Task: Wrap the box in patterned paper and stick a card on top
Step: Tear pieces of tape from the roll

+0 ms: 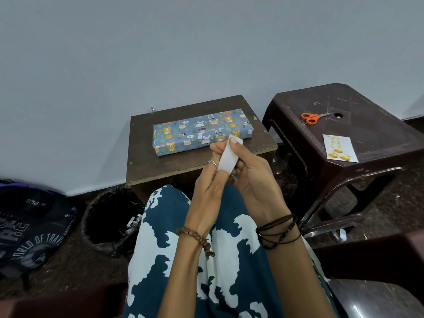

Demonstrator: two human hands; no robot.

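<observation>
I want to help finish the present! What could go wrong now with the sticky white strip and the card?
The white strip, pinched between both the left hand and the right hand, might curl and stick to fingers or itself. The card lies by the edge of the stool and could slide off. It might also go crooked onto the wrapped box.

We see a small dark wooden table (142,143) bearing a box wrapped in blue animal-patterned paper (197,131); the brown plastic stool (371,125) beside it holds orange-handled scissors (310,118) and a white greeting card with gold lettering (340,148).
</observation>
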